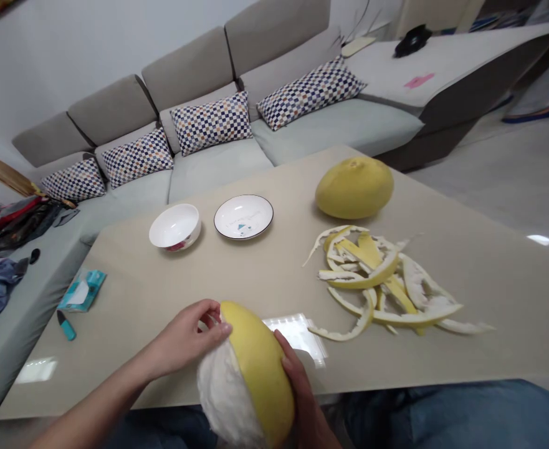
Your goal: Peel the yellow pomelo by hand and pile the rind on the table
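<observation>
A partly peeled pomelo [250, 374] sits at the table's near edge, yellow rind on its right side, white pith bare on its left. My left hand [187, 340] pinches the rind's edge at the top of the fruit. My right hand [302, 393] wraps round the yellow side from the right and steadies it. A pile of torn peel strips [386, 284] lies to the right on the beige table [162, 299]. A whole yellow pomelo [354, 187] rests beyond the strips.
A white bowl [175, 227] and a dark-rimmed white plate [243, 216] stand at the table's far side. A teal tissue pack [81, 290] and a small teal knife [65, 325] lie at the left. A grey sofa with checked cushions [211, 123] lies behind.
</observation>
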Action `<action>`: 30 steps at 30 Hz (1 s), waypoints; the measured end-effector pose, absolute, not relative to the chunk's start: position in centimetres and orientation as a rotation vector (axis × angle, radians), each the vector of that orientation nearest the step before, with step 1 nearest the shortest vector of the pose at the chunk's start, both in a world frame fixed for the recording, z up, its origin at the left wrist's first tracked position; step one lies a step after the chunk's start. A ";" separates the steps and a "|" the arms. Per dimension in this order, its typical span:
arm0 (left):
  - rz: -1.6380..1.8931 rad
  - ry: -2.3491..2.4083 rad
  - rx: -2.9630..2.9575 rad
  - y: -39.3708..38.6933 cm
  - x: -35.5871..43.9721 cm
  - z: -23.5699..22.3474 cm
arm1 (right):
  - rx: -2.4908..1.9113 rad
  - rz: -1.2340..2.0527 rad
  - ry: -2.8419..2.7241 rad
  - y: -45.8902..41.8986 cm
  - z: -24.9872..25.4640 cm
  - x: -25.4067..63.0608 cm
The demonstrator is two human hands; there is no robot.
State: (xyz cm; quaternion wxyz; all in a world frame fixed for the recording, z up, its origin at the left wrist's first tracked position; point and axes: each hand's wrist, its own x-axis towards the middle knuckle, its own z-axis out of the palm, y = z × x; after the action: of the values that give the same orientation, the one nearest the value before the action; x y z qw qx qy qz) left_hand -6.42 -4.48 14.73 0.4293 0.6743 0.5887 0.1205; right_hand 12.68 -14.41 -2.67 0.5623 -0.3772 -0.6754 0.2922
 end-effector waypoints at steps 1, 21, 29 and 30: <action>0.290 1.463 1.672 -4.7 -6.2 14.7 | -0.897 0.662 -1.573 -14.3 -2.7 12.3; 0.093 1.161 2.188 -8.2 -6.6 18.1 | -0.972 0.994 -1.549 -10.7 0.4 11.9; 0.207 1.312 2.277 -11.3 -6.0 17.1 | -0.857 0.862 -1.689 -11.2 2.5 10.8; 0.216 1.326 2.281 -11.5 -5.8 16.9 | -0.849 0.841 -1.708 -11.3 2.5 10.8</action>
State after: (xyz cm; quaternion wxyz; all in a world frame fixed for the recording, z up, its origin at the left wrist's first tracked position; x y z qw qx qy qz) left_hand -5.81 -11.49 16.92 0.2448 0.8354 0.4858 0.0792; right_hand 10.76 -11.34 2.55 0.5041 -0.3518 -0.7076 0.3485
